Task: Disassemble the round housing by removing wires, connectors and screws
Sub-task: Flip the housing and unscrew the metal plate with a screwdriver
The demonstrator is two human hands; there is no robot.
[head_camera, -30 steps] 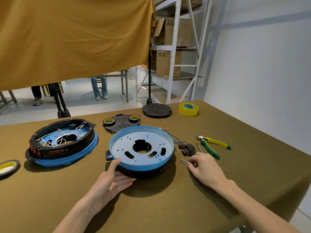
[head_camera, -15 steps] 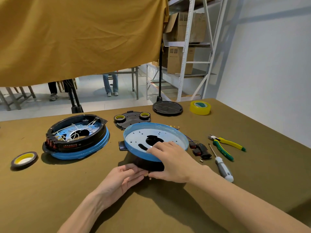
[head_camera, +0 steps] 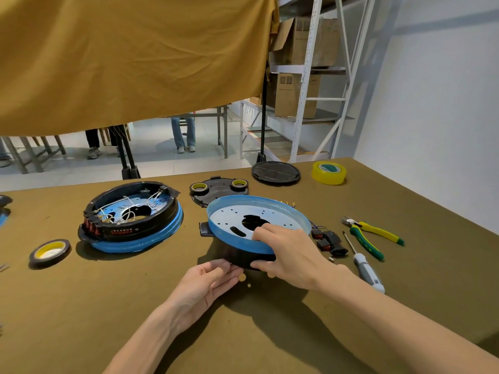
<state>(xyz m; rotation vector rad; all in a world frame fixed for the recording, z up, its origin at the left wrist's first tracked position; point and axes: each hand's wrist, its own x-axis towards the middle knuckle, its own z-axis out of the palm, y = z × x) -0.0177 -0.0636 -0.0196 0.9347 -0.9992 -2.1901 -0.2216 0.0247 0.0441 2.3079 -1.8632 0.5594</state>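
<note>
Housing: round black housing with blue-rimmed perforated metal plate [head_camera: 258, 222], mid-bench, its near edge tilted up off the cloth.
Right hand: right hand [head_camera: 290, 255] grasps the near rim, fingers over the blue edge onto the plate, thumb under the black wall.
Left hand: left hand [head_camera: 209, 283] released, straight fingers touching the black underside at the near edge.
Connectors: black connectors with red inserts [head_camera: 328, 241] just right of the housing, wires running to it.
Tools: grey-handled screwdriver [head_camera: 363, 263] and green-yellow pliers [head_camera: 372, 236] further right.
Second unit: wired black-and-blue round housing [head_camera: 132, 220] to the left, apart.
Bench: olive cloth bench [head_camera: 81, 306]; open cloth nearest the person.
</note>
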